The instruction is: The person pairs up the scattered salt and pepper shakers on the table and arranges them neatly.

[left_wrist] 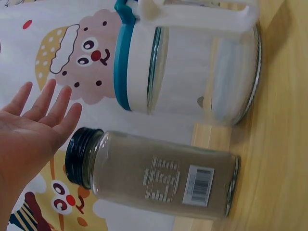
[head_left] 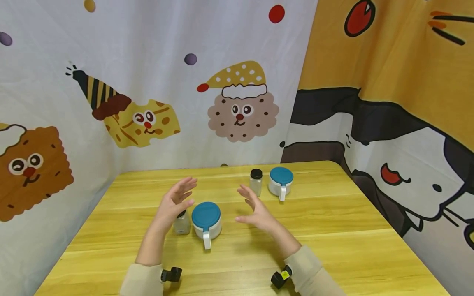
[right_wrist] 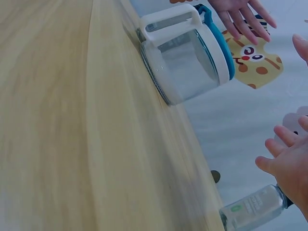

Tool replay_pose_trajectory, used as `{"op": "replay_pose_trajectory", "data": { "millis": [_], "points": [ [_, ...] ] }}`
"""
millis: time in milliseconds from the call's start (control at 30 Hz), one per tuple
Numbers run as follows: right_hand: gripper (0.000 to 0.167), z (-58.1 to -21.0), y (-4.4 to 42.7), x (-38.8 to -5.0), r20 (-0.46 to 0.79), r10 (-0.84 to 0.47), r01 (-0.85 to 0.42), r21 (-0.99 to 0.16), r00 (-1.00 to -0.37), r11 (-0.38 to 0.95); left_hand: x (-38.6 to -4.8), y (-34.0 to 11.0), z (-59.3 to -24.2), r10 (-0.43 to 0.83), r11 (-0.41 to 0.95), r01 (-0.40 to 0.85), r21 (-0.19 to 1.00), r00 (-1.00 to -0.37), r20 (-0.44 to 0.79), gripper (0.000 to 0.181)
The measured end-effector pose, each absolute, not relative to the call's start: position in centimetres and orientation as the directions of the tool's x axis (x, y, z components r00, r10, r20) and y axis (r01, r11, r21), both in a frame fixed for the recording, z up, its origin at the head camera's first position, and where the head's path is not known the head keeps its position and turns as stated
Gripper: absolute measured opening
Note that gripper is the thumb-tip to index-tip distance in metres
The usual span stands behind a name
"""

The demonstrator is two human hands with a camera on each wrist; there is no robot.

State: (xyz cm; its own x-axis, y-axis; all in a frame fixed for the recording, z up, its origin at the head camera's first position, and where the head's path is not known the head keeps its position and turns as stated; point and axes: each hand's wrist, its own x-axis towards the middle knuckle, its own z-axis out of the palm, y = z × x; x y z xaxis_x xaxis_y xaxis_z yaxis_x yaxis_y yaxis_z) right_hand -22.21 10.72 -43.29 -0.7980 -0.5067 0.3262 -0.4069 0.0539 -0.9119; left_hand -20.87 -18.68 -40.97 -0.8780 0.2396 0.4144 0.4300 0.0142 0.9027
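Blue-lidded jar [head_left: 206, 222] stands upright on the counter [head_left: 237, 265] between the two hands, nearer the left one, its white handle turned toward the person. Its lid is down and its body is clear glass; the curtain [head_left: 148, 57] behind shows through it, and a pale bluish patch near the base could be contents or reflection, which cannot be told.

Just left of that jar, under the left hand [head_left: 177, 200], stands the near bottle [head_left: 182, 225], square-sided glass with a black cap, printed lines and a barcode sticker. It looks grey-brown, though whether from a filling or the background is unclear.

Beyond the right hand [head_left: 256, 210] are the far bottle [head_left: 256, 185], black-capped with a green mark on its side, and, to its right, the second jar [head_left: 280, 183], also lidded in blue; what they contain cannot be made out.

Both hands are wide open, fingers gently bent and thumbs apart, palms facing inward, and neither has hold of anything. A small gap separates the left hand from the black cap.

Counted up: two jars, two bottles, two hands.
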Motion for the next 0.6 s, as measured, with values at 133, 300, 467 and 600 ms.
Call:
{"op": "replay_pose_trajectory", "data": {
  "millis": [133, 300, 467, 600],
  "points": [
    [0.095, -43.1, 11.2, -22.2, 0.317, -0.500, -0.407, -0.910, -0.806, 0.078, -21.1, -18.0, -40.9, 0.236, -0.002, 0.439, 0.898, -0.873, 0.427, 0.060],
    [0.094, -42.9, 11.8, -21.9, 0.316, -0.486, -0.410, -0.907, -0.815, 0.099, -21.2, -17.4, -40.7, 0.222, 0.002, 0.443, 0.897, -0.874, 0.432, 0.060],
    [0.094, -42.7, 12.5, -21.7, 0.315, -0.467, -0.406, -0.907, -0.826, 0.107, -21.3, -16.8, -40.4, 0.208, -0.012, 0.436, 0.900, -0.879, 0.429, 0.060],
    [0.094, -42.6, 13.2, -21.7, 0.337, -0.459, -0.421, -0.902, -0.822, 0.090, -21.5, -16.3, -40.3, 0.206, -0.027, 0.445, 0.895, -0.874, 0.440, 0.060]
  ]
}}
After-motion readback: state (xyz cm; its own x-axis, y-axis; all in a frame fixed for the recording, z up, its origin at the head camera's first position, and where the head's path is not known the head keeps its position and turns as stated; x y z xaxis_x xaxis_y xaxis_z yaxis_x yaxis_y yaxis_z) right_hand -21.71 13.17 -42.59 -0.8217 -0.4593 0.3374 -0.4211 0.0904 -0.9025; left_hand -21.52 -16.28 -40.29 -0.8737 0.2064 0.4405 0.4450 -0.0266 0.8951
